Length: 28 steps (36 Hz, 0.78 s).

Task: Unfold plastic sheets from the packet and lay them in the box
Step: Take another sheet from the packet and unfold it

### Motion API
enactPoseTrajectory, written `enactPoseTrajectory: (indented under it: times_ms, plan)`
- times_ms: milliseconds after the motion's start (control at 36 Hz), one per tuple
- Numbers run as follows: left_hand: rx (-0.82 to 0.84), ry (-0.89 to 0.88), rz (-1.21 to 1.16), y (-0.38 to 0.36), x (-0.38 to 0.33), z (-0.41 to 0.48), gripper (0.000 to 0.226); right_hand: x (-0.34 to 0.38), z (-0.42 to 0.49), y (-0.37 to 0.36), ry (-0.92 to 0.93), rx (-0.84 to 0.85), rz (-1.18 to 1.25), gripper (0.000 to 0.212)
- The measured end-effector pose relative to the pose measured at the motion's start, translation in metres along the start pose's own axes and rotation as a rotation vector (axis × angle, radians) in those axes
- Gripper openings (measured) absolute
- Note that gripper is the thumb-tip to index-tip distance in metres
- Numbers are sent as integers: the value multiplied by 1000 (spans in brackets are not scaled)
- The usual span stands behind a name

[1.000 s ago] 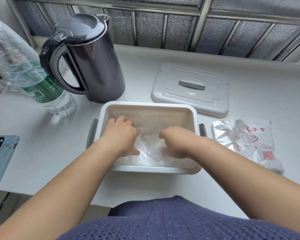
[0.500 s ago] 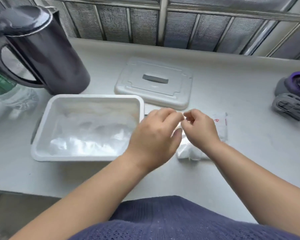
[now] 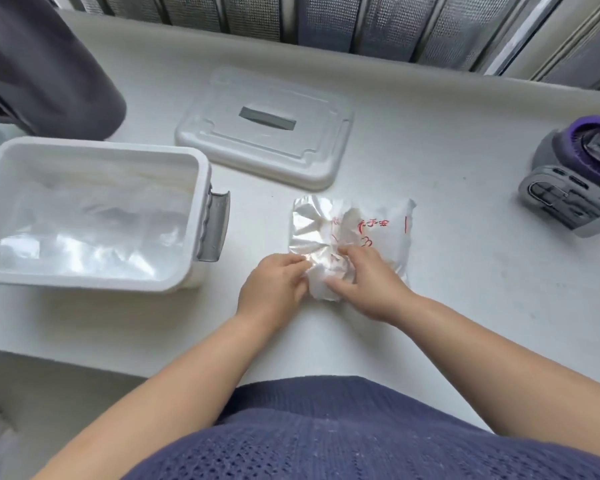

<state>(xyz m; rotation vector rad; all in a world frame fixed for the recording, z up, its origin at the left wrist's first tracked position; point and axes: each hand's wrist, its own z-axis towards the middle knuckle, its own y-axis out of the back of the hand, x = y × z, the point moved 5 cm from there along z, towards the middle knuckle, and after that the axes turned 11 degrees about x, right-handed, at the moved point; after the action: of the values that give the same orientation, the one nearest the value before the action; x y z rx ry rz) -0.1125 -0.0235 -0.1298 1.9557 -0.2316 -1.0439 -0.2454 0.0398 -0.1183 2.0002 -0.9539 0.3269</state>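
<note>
A crumpled clear packet [image 3: 378, 230] with red print lies on the white table, right of the box. At its near end, my left hand [image 3: 274, 289] and my right hand [image 3: 368, 285] both pinch a bunched clear plastic sheet [image 3: 326, 275] that sticks out of the packet's opening. The white box [image 3: 201, 188] with grey side handles stands at the left. Clear plastic sheets [image 3: 84, 230] lie flat across its bottom.
The box's white lid [image 3: 267, 129] rests behind the packet. A dark kettle [image 3: 49, 74] stands at the back left, close to the box. A grey and purple device [image 3: 582, 181] sits at the right edge. The table's front edge runs near my body.
Both hands left the box, where they pressed on the sheets, and moved right to the packet. They now pinch a sheet at its opening. The view swung right.
</note>
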Motion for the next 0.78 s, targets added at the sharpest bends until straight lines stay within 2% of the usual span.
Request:
enactPoseTrajectory:
  times_ms: [56,167,250,389,444,583,667,778]
  plan:
    - [-32,45,-130,8,-5,-1,39,0,1,4,2,-3,44,64]
    - [-87,219,-392,18,-5,-4,20,-2,4,10,-9,13,122,65]
    - [-110,315,-515,18,-2,-3,12,-4,8,12,-34,17,166,66]
    - [-106,448,-668,17,8,-3,23,-3,11,13,-31,23,220,65]
    - [-55,478,-798,16,11,-4,26,-5,12,14,-42,17,276,65]
    - [55,428,-1219,13,8,-7,20,-6,13,16,-55,15,382,57]
    - [26,450,-1290,14,12,-9,18,-5,13,18,-59,21,481,48]
    - [-89,464,-1174,17,18,-10,9,1,11,21,-44,-15,544,41]
